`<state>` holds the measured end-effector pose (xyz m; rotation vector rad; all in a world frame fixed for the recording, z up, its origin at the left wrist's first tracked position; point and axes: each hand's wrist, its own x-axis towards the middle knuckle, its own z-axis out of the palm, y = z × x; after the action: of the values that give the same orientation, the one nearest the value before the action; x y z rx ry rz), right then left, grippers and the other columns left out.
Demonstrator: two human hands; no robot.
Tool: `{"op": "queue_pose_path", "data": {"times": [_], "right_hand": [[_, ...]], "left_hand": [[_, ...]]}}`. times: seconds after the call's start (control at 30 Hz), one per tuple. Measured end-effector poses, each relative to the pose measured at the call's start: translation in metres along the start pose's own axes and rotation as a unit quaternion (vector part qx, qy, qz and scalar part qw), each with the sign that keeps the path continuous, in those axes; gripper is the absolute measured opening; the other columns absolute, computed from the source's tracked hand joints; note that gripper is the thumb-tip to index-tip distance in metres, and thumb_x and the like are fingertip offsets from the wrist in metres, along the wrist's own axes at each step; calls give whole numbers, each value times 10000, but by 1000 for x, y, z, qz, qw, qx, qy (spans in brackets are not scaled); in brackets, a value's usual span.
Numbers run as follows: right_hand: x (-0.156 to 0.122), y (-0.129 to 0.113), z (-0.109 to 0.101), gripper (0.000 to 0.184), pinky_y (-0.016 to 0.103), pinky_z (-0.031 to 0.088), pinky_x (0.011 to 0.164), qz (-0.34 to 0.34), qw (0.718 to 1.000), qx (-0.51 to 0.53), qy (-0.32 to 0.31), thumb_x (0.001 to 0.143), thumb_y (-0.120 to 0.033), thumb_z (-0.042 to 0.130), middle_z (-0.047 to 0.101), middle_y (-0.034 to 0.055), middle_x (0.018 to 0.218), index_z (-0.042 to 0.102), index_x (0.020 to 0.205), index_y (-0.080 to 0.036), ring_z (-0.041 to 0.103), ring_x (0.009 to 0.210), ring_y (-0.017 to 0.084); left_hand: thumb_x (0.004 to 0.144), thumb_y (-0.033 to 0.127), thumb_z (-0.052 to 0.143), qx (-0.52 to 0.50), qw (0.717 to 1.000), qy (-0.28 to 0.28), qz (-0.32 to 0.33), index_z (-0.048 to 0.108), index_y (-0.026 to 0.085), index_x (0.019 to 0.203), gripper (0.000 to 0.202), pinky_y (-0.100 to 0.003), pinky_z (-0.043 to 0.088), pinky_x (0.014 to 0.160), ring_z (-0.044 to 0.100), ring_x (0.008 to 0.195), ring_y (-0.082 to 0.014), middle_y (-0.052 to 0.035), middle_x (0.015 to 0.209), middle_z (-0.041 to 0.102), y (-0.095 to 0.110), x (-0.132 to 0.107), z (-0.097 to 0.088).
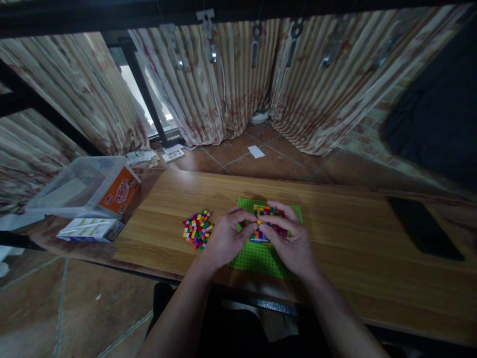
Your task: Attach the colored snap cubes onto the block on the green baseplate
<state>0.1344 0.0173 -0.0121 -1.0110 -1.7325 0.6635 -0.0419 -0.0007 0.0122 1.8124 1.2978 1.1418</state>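
Note:
A green studded baseplate [257,263] lies on the wooden tabletop, with a block of multicoloured toy bricks [267,209] built up on it. Over that block my left hand [228,238] and my right hand [288,238] meet, fingertips pinched together. Between them shows a small yellow brick [260,222], gripped from both sides. My fingers hide much of the built bricks beneath. To the left of my left hand is a loose heap of small coloured bricks [197,229].
A clear plastic bin [80,184] with an orange label stands at the left end, a white box [91,229] in front of it. On the right of the wooden tabletop [346,238] lies a dark flat slab [425,227]. Curtains [238,79] hang behind.

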Motion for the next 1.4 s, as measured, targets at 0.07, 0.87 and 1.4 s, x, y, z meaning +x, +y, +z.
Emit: {"op": "queue_pose_path", "data": {"times": [0.07, 0.87, 1.4], "right_hand": [[0, 1, 3, 121, 463, 440, 987, -1, 1000, 0, 7, 857, -312, 690, 622, 23, 1239, 757, 950, -350, 554, 1160, 233], [0, 6, -1, 52, 505, 405, 1024, 26, 998, -33, -45, 803, -332, 737, 605, 9, 1273, 767, 843, -345, 511, 1218, 257], [-2, 5, 6, 164, 555, 369, 1055, 95, 993, -64, 13, 734, -397, 767, 544, 51, 1336, 742, 857, -291, 488, 1252, 303]], "left_hand": [[856, 179, 635, 1, 1000, 3, -2, 704, 162, 869, 73, -250, 486, 722, 629, 768, -139, -39, 855, 665, 1, 0, 2], [856, 200, 541, -56, 992, -20, -114, 712, 149, 903, 185, -245, 473, 668, 618, 720, -151, -30, 780, 695, -17, 0, 9], [842, 233, 560, -73, 989, -22, -129, 695, 156, 871, 158, -247, 473, 655, 616, 709, -154, -31, 781, 696, -16, 0, 10]]}}
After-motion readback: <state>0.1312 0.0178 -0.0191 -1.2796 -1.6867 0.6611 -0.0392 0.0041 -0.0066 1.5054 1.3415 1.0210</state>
